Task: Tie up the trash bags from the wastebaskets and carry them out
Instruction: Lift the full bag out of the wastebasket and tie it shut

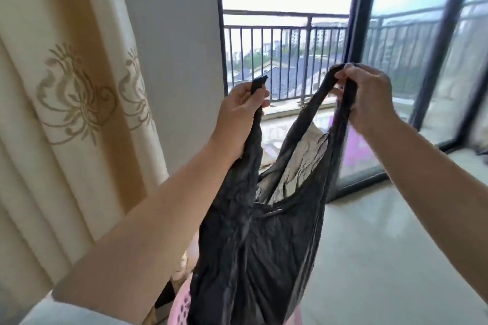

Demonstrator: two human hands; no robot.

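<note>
A thin black trash bag point(253, 245) hangs in front of me, lifted above a pink perforated wastebasket point(182, 307) that shows only at the bottom edge. My left hand point(239, 113) grips the bag's left handle strip, whose end sticks up above my fist. My right hand point(365, 92) pinches the right handle loop at its top. The two handles are held apart, so the bag's mouth is open. Pale contents show faintly through the plastic near the opening.
A cream curtain point(68, 103) with a gold floral pattern hangs at the left beside a grey wall. Ahead, dark-framed sliding glass doors point(361, 34) open onto a balcony with a metal railing point(285, 42). Pale tiled floor point(383, 245) stretches to the right.
</note>
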